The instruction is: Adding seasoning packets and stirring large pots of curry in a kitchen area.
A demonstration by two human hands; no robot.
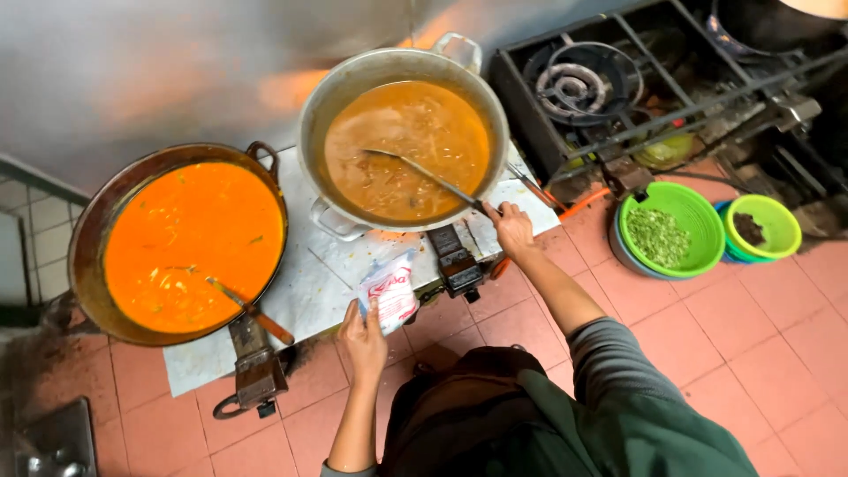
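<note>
My right hand [511, 230] grips the handle end of a long metal ladle [424, 172] whose bowl sits in brown-orange curry inside a large metal pot [314, 132]. Lower down, my left hand [363, 340] holds a small white plastic packet with red print [389, 290] over the paper-covered counter edge. To the left stands a wide dark pan [88, 238] full of bright orange sauce, with a wooden-handled spoon [252, 311] resting in it.
A gas burner stove [583, 88] stands at the upper right. On the red tile floor sit a green bowl of chopped herbs [685, 199] and a smaller green bowl of dark spice [782, 221]. A steel wall runs behind the pots.
</note>
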